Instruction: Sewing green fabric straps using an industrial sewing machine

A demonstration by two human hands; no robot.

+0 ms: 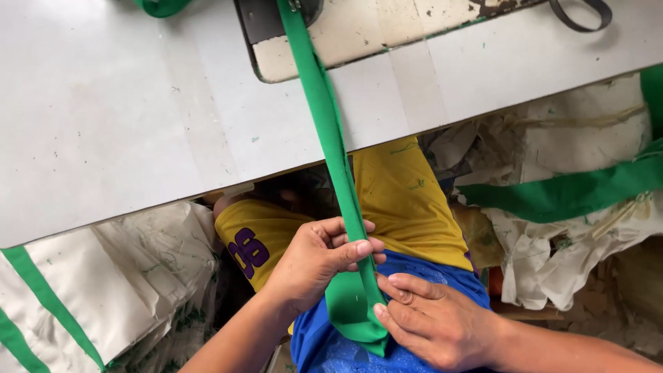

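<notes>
Strip (330, 131) of green cloth runs as one long band from the sewing machine base (359, 34) at the far edge of the white table (103, 103), down over the table's near edge and into the person's lap. Its long axis lies almost straight away from the body, leaning slightly leftward at the far end. Taken from the strip, both hands sit at its near, lower end, one on either side.

The left hand (318, 259) is left of the strip, fingers curled round and thumb pressed across the front, so it is closed on the cloth a little above the end. The right hand (431, 321) is right of the strip and lower, closer to the body; its thumb and forefinger pinch the edge of the widened, folded end, the other fingers loosely bent. The right hand is nearer the strip's tip, the left nearer the table.

Behind the strip are yellow shorts (407, 200) and blue cloth (324, 349) on the lap. Left of it lies white cloth with green edging (76, 290); right of it, more white cloth and another green band (566, 193).
</notes>
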